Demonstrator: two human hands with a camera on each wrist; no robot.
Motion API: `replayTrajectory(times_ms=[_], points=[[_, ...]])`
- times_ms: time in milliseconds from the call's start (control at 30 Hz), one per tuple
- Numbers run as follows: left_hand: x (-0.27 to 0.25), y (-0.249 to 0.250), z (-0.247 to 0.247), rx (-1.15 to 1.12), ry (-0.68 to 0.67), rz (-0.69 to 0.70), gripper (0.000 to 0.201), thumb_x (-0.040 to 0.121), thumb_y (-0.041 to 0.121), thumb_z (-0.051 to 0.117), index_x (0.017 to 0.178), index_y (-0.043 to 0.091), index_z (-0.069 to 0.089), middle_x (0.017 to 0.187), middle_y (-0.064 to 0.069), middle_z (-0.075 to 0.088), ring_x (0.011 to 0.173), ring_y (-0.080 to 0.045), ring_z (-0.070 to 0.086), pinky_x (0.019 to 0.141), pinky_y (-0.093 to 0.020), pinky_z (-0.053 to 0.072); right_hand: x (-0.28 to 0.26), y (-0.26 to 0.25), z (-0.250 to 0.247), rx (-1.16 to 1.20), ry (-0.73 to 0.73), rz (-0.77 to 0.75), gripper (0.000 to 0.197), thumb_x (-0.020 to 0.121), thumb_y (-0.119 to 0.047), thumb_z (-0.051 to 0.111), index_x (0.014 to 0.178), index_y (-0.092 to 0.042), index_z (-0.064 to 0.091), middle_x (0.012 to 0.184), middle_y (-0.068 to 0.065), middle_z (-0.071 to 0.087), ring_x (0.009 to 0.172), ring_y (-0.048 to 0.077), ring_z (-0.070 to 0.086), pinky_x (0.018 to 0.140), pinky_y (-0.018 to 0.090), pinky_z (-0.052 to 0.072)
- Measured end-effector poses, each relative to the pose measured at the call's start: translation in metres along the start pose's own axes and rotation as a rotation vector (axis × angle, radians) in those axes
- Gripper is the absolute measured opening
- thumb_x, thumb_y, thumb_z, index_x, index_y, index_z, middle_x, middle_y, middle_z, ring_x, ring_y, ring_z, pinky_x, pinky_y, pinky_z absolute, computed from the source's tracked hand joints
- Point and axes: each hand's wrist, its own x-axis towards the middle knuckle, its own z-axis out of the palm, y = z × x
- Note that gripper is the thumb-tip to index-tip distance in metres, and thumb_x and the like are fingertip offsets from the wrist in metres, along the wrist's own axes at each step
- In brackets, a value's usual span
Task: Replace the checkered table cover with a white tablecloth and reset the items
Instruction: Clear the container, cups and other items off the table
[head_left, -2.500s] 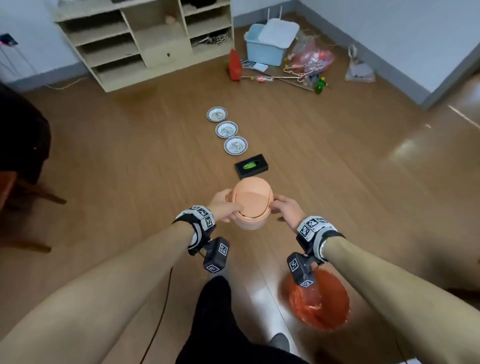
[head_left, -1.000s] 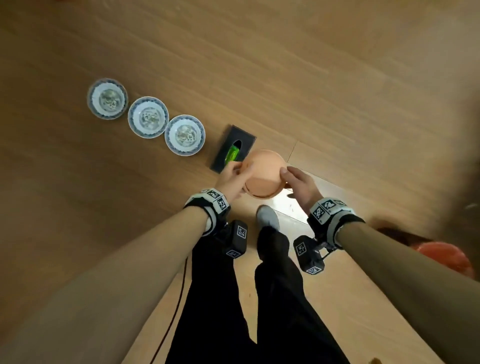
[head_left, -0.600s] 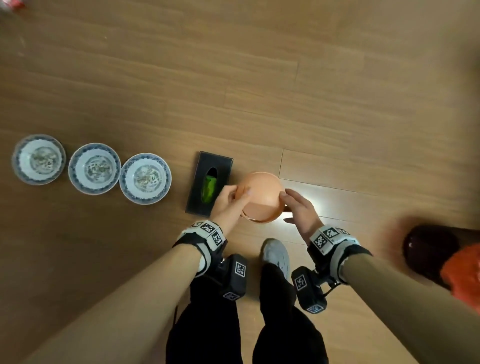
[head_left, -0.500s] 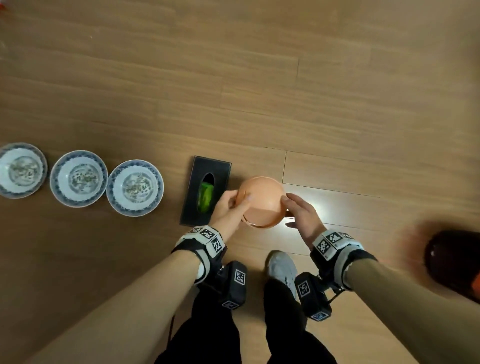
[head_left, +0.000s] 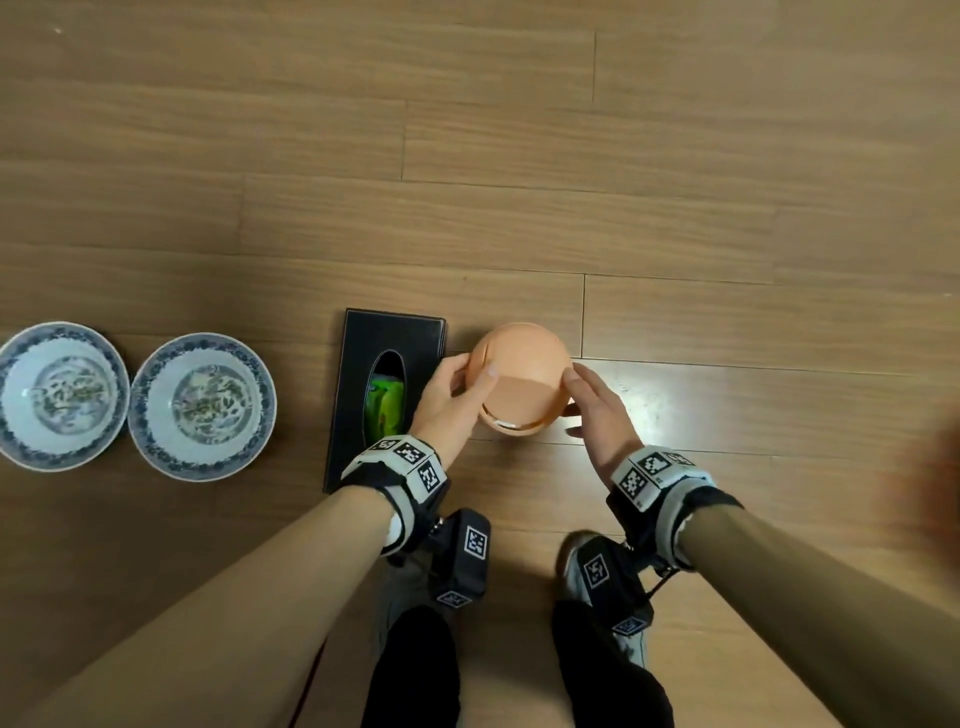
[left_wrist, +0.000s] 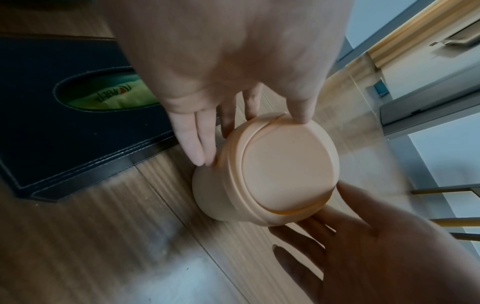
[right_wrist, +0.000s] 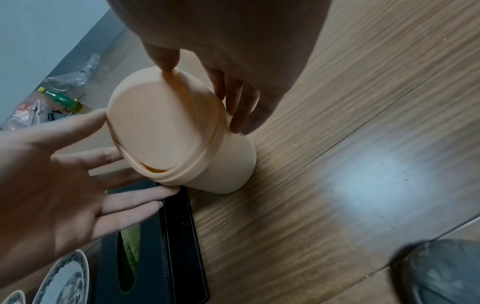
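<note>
Since the little peach bin (head_left: 519, 376) with the swing lid is already standing on the wood floor (head_left: 571, 182), the best way to finish this step is to let go softly and lift both hands straight up, so it does not tip. No table or cloth shows here, so I think the table things are being parked on the floor first.

Nearest are the person's two legs and a shoe. Just past them, the left hand (head_left: 449, 397) has its fingers straight and spread, thumb on the lid rim and fingertips (left_wrist: 201, 156) touching the bin's side. The right hand (head_left: 597, 410) is spread too, thumb on the rim at the other side, fingers lightly along the wall. Neither hand squeezes.

The bin stands just beside the black tissue box (head_left: 384, 395). Farther left lie two blue-and-white plates (head_left: 202, 408), side by side.
</note>
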Motion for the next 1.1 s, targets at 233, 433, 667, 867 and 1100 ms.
replayTrajectory(times_ms=[233, 433, 667, 867, 1100], points=[[-0.045, 0.037, -0.004, 0.118, 0.114, 0.011, 0.060, 0.093, 0.045, 0.061, 0.146, 0.021, 0.043, 0.145, 0.001, 0.049, 0.128, -0.015, 0.049, 0.100, -0.025, 0.034, -0.049, -0.022, -0.022, -0.051, -0.007, 0.053, 0.079, 0.082, -0.056, 0.049, 0.153, -0.024, 0.035, 0.155, -0.003, 0.042, 0.143, 0.015, 0.038, 0.121, 0.043, 0.025], [-0.123, 0.106, -0.003, 0.188, 0.079, 0.044, 0.045, 0.094, 0.043, 0.058, 0.135, 0.026, 0.052, 0.130, 0.004, 0.056, 0.113, -0.015, 0.053, 0.092, -0.028, 0.038, -0.132, -0.078, -0.054, -0.128, -0.046, 0.052, 0.060, 0.100, -0.039, 0.051, 0.154, -0.020, 0.035, 0.156, -0.001, 0.039, 0.144, 0.015, 0.034, 0.121, 0.033, 0.021], [-0.240, 0.221, -0.006, 0.324, 0.037, 0.180, 0.038, 0.095, 0.044, 0.056, 0.129, 0.026, 0.057, 0.123, 0.008, 0.060, 0.114, -0.011, 0.055, 0.093, -0.027, 0.037, -0.233, -0.164, -0.105, -0.178, -0.015, -0.006, 0.057, 0.100, -0.031, 0.052, 0.153, -0.018, 0.036, 0.153, 0.001, 0.043, 0.140, 0.018, 0.040, 0.118, 0.033, 0.026], [-0.361, 0.335, 0.010, 0.348, -0.013, 0.273, 0.038, 0.097, 0.042, 0.054, 0.131, 0.023, 0.054, 0.127, 0.006, 0.060, 0.114, -0.011, 0.056, 0.092, -0.027, 0.038, -0.336, -0.250, -0.158, -0.130, 0.042, -0.078, 0.052, 0.099, -0.025, 0.055, 0.148, -0.012, 0.044, 0.144, 0.006, 0.053, 0.133, 0.021, 0.048, 0.117, 0.035, 0.031], [-0.482, 0.418, 0.045, 0.346, -0.106, 0.361, 0.037, 0.099, 0.033, 0.053, 0.132, 0.017, 0.054, 0.127, 0.000, 0.060, 0.109, -0.013, 0.055, 0.087, -0.025, 0.035, -0.456, -0.318, -0.235, -0.022, 0.191, -0.135, 0.045, 0.098, -0.015, 0.055, 0.142, -0.007, 0.050, 0.136, 0.013, 0.058, 0.127, 0.025, 0.054, 0.113, 0.044, 0.038]])
